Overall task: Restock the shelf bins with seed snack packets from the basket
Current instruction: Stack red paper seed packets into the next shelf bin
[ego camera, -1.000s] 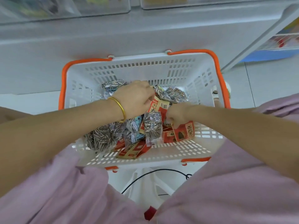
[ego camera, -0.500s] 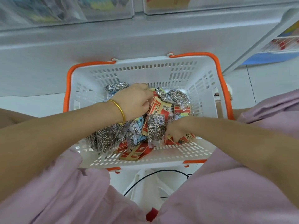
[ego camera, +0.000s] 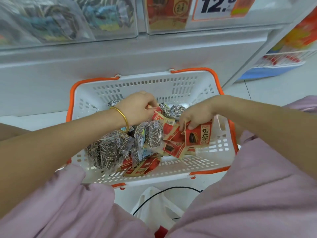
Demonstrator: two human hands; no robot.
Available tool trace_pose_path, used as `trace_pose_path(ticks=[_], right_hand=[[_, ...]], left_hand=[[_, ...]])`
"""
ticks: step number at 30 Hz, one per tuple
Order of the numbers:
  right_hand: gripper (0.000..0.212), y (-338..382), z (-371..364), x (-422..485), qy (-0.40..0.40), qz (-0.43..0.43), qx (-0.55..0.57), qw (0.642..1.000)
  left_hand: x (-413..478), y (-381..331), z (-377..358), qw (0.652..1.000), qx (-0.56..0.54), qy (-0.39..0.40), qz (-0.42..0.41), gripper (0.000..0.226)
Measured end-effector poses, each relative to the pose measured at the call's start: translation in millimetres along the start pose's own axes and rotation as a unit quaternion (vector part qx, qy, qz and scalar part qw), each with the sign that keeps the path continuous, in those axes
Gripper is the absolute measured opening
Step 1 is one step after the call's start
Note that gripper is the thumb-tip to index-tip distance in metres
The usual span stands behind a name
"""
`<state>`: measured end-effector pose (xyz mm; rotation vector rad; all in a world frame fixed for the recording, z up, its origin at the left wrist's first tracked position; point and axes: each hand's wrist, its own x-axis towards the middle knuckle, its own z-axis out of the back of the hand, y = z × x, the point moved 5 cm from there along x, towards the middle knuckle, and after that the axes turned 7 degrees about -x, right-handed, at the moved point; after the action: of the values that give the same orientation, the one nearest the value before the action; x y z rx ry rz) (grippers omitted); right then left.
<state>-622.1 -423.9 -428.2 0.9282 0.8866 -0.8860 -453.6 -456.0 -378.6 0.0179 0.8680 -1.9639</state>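
Observation:
A white basket (ego camera: 171,86) with orange handles sits on the floor in front of me. It holds several clear packets of striped seeds (ego camera: 111,150) and several red packets (ego camera: 142,166). My right hand (ego camera: 197,115) grips a red seed packet (ego camera: 199,135) lifted above the pile. My left hand (ego camera: 137,109), with a gold bangle at the wrist, pinches another red packet (ego camera: 158,115) near the basket's far side. Clear shelf bins (ego camera: 68,19) stand above, the left one with striped-seed packets, the right one (ego camera: 168,14) with red packets.
A white shelf base (ego camera: 120,54) runs just behind the basket. A price sign (ego camera: 221,6) hangs on the right bin. Another rack with a blue base (ego camera: 267,71) stands at the right. My knees in pink cloth (ego camera: 248,194) flank a black cable (ego camera: 163,191) on the floor.
My right hand has risen from the basket's near side with a red packet. The view has tilted up, so the shelf bins now show. My left hand stays at the far packets.

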Motion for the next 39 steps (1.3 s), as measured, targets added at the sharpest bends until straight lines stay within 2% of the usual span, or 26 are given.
trace_pose_path(ticks=[5,6,9,11,13,15,17,19,23,31,34,39], right_hand=[[0.026,3.1,41.6,-69.0,-0.145,0.032,0.182,0.972],[0.026,7.6,44.3,-76.3,-0.156,0.048,0.217,0.963],[0.028,18.5,50.3,-91.6,-0.177,0.07,0.291,0.938],[0.028,19.3,51.1,-98.2,-0.196,0.062,0.321,0.925],[0.026,15.9,51.1,-102.9,-0.23,0.046,0.316,0.919],[0.018,11.2,50.8,-106.8,-0.26,0.021,0.291,0.921],[0.01,11.0,50.9,-108.5,-0.275,0.006,0.276,0.921],[0.013,15.6,53.7,-107.6,-0.291,0.013,0.275,0.916],[0.012,28.1,63.0,-101.4,-0.333,0.03,0.279,0.9],[0.024,30.2,74.4,-86.3,-0.404,0.006,0.231,0.885],[0.031,30.1,78.4,-87.3,-0.466,-0.002,0.201,0.862],[0.04,33.0,80.9,-94.0,-0.536,0.015,0.19,0.822]], left_hand=[[-3.4,-8.7,0.1,0.991,-0.115,0.054,0.034,0.046],[-3.2,-11.1,-0.2,0.991,-0.119,0.052,0.026,0.043],[-2.9,-18.8,11.4,0.995,-0.103,-0.012,-0.005,0.006],[-0.8,-18.6,24.3,0.993,-0.113,-0.045,-0.004,0.016],[0.6,-12.6,38.6,0.991,-0.109,-0.071,0.018,0.019],[1.6,-4.3,48.6,0.986,-0.14,-0.079,0.046,0.01],[1.9,-0.6,53.0,0.98,-0.176,-0.076,0.06,0.01],[2.3,-2.8,53.7,0.978,-0.186,-0.075,0.055,0.014],[4.2,-14.1,52.7,0.978,-0.193,-0.073,0.025,0.006],[0.7,-25.1,53.1,0.967,-0.243,-0.082,0.009,0.014],[-0.5,-25.9,50.3,0.944,-0.324,-0.061,0.023,0.014],[-1.1,-27.4,51.1,0.934,-0.354,-0.051,0.022,0.017]])
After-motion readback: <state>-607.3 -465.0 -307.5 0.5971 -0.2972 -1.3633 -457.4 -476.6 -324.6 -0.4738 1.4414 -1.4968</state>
